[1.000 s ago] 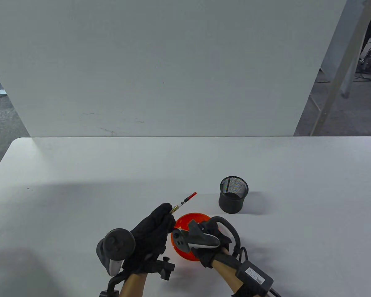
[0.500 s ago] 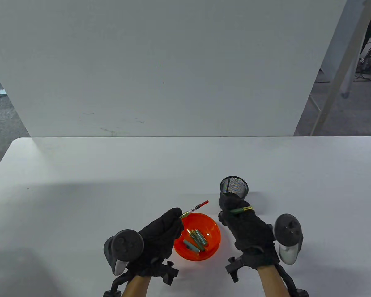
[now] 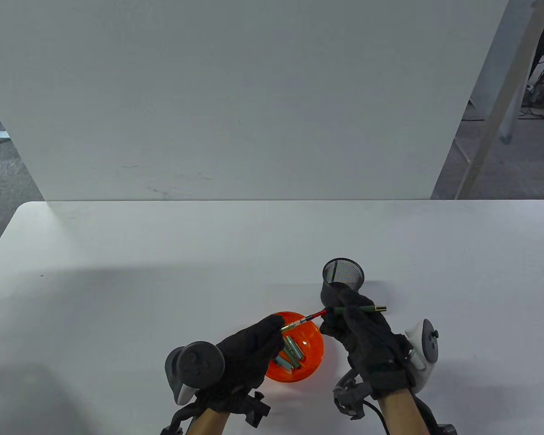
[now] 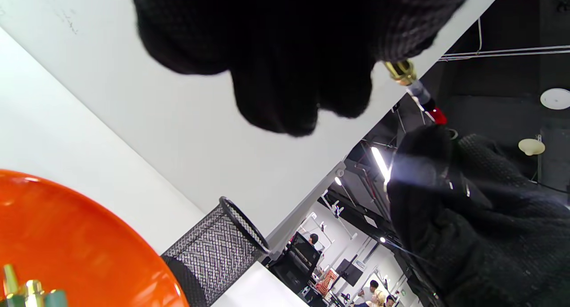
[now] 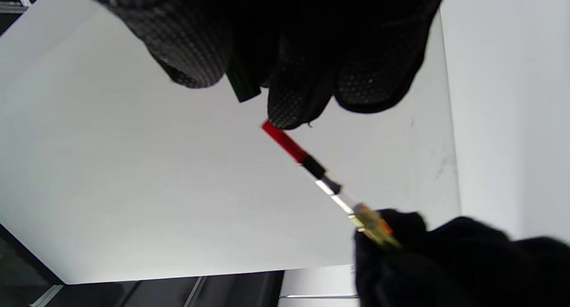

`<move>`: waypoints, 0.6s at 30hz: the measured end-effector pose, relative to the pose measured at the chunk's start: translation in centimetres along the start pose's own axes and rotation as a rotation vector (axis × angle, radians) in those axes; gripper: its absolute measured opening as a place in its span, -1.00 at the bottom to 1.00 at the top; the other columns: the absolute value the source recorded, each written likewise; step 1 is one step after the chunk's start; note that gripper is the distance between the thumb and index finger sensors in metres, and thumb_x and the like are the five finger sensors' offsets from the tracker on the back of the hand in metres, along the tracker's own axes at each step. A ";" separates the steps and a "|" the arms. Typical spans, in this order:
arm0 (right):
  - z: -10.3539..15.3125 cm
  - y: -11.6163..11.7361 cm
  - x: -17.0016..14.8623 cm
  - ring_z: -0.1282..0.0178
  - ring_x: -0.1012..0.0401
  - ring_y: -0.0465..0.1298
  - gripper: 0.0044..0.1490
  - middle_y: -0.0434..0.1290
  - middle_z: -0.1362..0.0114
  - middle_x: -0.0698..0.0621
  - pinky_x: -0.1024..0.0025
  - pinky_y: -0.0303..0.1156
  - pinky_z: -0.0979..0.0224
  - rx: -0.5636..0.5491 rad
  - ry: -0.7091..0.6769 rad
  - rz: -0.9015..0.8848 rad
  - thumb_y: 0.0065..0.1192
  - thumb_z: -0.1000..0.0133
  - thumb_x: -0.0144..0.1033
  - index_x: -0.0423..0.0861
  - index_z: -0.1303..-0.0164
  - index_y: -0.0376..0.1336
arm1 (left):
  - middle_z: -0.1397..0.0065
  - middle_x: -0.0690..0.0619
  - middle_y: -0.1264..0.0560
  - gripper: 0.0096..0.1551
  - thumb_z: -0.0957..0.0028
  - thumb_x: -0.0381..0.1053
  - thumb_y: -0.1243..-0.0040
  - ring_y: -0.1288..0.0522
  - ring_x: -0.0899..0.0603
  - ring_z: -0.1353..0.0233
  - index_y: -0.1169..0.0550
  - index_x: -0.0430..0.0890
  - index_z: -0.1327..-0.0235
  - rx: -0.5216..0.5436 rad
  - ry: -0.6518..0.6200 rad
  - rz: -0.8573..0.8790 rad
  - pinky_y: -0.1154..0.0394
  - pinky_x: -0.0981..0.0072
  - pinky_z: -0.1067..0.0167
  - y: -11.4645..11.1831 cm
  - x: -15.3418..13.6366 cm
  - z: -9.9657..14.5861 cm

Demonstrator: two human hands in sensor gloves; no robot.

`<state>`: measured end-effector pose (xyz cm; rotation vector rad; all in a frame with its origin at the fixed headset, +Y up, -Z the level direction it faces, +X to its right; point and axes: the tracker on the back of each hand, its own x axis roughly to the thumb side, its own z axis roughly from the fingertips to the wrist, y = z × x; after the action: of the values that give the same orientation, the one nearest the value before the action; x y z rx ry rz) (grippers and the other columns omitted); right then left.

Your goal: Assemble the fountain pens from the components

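My left hand (image 3: 254, 349) grips a pen's gold-collared front section with a red ink converter (image 3: 306, 318) sticking out up and to the right; it also shows in the right wrist view (image 5: 307, 158). My right hand (image 3: 358, 321) holds a dark green pen barrel (image 3: 360, 310) with a gold end, lying level. The barrel's open end meets the converter's red tip just above the orange bowl (image 3: 315, 351). Several green and gold pen parts (image 3: 292, 351) lie in the bowl. In the right wrist view the barrel's open end (image 5: 242, 86) sits just left of the red tip.
A black mesh pen cup (image 3: 342, 283) stands right behind my right hand; it also shows in the left wrist view (image 4: 218, 249). A white board stands upright at the table's back edge. The white table (image 3: 118, 281) spreads wide to the left and right.
My right hand came out of the bowl with the green barrel and turned it level. Both hands moved together, so the converter tip now meets the barrel's open end.
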<state>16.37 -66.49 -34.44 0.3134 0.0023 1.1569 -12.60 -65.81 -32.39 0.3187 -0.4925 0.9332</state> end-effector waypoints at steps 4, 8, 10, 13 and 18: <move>-0.1 0.0 -0.5 -0.35 0.07 0.55 -0.54 0.30 -0.45 -0.06 0.02 0.55 -0.39 0.016 0.024 -0.019 0.20 -0.34 -0.15 -0.04 -0.38 0.17 | -0.11 0.10 -0.69 -0.54 -0.24 0.16 -0.17 -0.76 -0.01 0.05 -0.53 0.15 -0.39 -0.013 -0.016 -0.017 -0.64 0.09 0.03 -0.2 0.3 0.0; -0.2 0.0 -0.8 -0.33 0.08 0.56 -0.54 0.31 -0.44 -0.06 0.04 0.56 -0.38 0.033 0.033 0.002 0.21 -0.34 -0.14 -0.03 -0.38 0.17 | -0.09 0.10 -0.69 -0.54 -0.24 0.16 -0.17 -0.76 -0.01 0.06 -0.53 0.15 -0.39 -0.001 -0.002 -0.017 -0.64 0.09 0.03 -0.1 0.1 0.0; -0.1 0.0 -0.9 -0.33 0.08 0.56 -0.53 0.31 -0.44 -0.06 0.04 0.56 -0.38 0.033 0.032 0.011 0.21 -0.34 -0.14 -0.03 -0.38 0.17 | -0.09 0.09 -0.69 -0.54 -0.24 0.15 -0.17 -0.76 -0.01 0.06 -0.53 0.15 -0.39 -0.006 0.005 -0.012 -0.64 0.09 0.03 0.0 0.0 0.0; -0.2 0.1 -1.0 -0.33 0.07 0.56 -0.53 0.32 -0.44 -0.06 0.03 0.56 -0.37 0.041 0.040 0.003 0.22 -0.34 -0.14 -0.03 -0.38 0.18 | -0.09 0.09 -0.70 -0.54 -0.24 0.15 -0.18 -0.76 -0.01 0.07 -0.54 0.15 -0.39 -0.008 0.004 -0.016 -0.64 0.08 0.03 0.0 0.0 0.0; -0.2 0.2 -1.0 -0.30 0.08 0.58 -0.51 0.36 -0.42 -0.06 0.02 0.56 -0.35 0.038 0.042 0.128 0.24 -0.33 -0.10 -0.04 -0.38 0.21 | -0.08 0.09 -0.70 -0.54 -0.23 0.14 -0.19 -0.76 -0.01 0.07 -0.55 0.15 -0.39 -0.020 -0.015 -0.069 -0.64 0.08 0.03 -0.1 0.3 -0.1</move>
<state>15.74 -67.31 -34.72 0.3262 0.0411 1.2916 -12.32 -65.61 -32.26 0.3227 -0.5010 0.8592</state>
